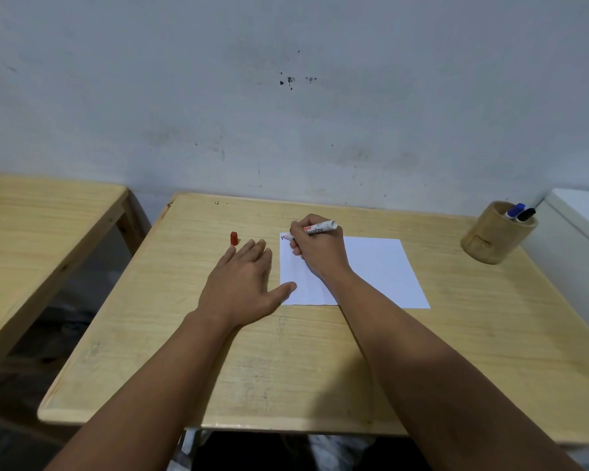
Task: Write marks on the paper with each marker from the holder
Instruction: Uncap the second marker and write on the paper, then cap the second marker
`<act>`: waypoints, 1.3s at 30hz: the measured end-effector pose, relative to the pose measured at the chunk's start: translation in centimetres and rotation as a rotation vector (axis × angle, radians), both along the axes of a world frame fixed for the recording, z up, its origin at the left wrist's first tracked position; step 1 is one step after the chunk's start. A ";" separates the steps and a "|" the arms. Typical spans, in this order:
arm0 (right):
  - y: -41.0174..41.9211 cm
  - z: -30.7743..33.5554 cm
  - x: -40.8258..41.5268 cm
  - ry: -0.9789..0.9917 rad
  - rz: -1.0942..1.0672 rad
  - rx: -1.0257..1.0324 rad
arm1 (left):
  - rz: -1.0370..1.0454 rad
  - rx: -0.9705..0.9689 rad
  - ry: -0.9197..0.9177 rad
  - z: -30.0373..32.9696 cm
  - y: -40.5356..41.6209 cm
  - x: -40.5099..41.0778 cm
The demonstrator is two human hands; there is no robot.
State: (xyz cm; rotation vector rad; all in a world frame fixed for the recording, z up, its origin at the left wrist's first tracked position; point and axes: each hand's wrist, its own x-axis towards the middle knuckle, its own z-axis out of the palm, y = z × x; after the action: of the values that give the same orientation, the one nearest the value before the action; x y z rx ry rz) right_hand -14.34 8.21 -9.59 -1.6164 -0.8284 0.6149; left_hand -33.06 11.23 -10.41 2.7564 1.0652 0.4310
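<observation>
I saw my right hand [315, 248] gripping the red marker [315, 228] on the paper [374, 266], left hand [244, 283] open; two markers [521, 212] waited in the holder [497, 234].

Both bare forearms reach forward, hands apart.

The left hand [244, 283] lies flat, palm down, fingers stretched forward and thumb splayed to the right. The right hand [315, 248] is curled into a writing grip, fingers pinched closed, knuckles up, wrist bent inward.
</observation>
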 end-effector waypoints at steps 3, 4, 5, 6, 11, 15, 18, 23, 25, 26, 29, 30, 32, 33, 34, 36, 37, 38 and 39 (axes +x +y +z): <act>0.0 0.0 0.0 -0.052 -0.004 -0.005 | -0.001 -0.004 0.000 0.1 -0.1 0.0; 0.0 0.0 0.0 -0.059 -0.004 -0.006 | 0.000 -0.004 0.004 0.2 -0.1 0.0; 0.0 0.0 0.0 -0.065 -0.004 -0.008 | 0.000 -0.003 0.006 0.2 -0.1 0.0; 0.0 0.1 -0.1 -0.072 -0.004 -0.012 | -0.001 -0.003 0.003 0.2 -0.1 0.0; 0.0 0.2 -0.2 -0.031 0.008 -0.029 | -0.003 0.000 -0.003 0.1 -0.2 -0.1; -0.2 0.5 -0.3 0.014 0.003 0.017 | -0.006 0.002 -0.009 0.3 -0.1 -0.1; -1.1 0.4 -0.4 0.083 -0.024 0.090 | 0.004 -0.031 -0.025 -0.2 -0.6 -0.2; -3.5 -0.5 -0.1 0.163 -0.114 0.121 | -0.004 -0.077 0.026 -3.0 -2.4 -1.2; -3.3 1.3 0.5 0.248 -0.105 0.142 | 0.034 0.010 -0.088 -2.7 -1.6 -0.9; -3.3 1.8 0.7 0.286 -0.113 0.155 | 0.078 0.047 -0.187 -2.7 -1.1 -1.0; -7.5 8.7 3.8 0.239 -0.165 0.294 | 0.220 0.171 -0.424 4.8 -2.0 1.4; -7.5 9.0 4.4 0.203 -0.185 0.281 | 0.279 0.116 -0.420 5.5 -0.7 1.7; -8.2 8.0 4.4 0.201 -0.176 0.275 | 0.359 -0.053 -0.337 5.1 1.4 1.5; -8.5 7.1 4.2 0.213 -0.167 0.258 | 0.365 -0.104 -0.290 4.6 2.2 1.3; -8.9 6.7 4.0 0.225 -0.168 0.240 | 0.368 -0.133 -0.261 4.0 2.8 1.0; -9.6 6.2 4.0 0.218 -0.162 0.207 | 0.395 -0.166 -0.279 3.3 3.4 0.5; -9.8 6.0 4.1 0.216 -0.154 0.187 | 0.421 -0.213 -0.321 3.3 3.7 0.5; -10.1 5.7 4.1 0.203 -0.134 0.165 | 0.443 -0.281 -0.394 3.5 3.8 0.6; -10.4 5.5 4.1 0.189 -0.112 0.147 | 0.461 -0.378 -0.497 3.9 3.6 0.9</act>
State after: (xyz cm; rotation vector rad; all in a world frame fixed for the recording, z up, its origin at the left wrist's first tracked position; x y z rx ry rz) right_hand -10.23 -2.16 -4.10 -1.4365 -0.6249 0.6028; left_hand -32.21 14.80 -6.55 1.9230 1.4468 0.8205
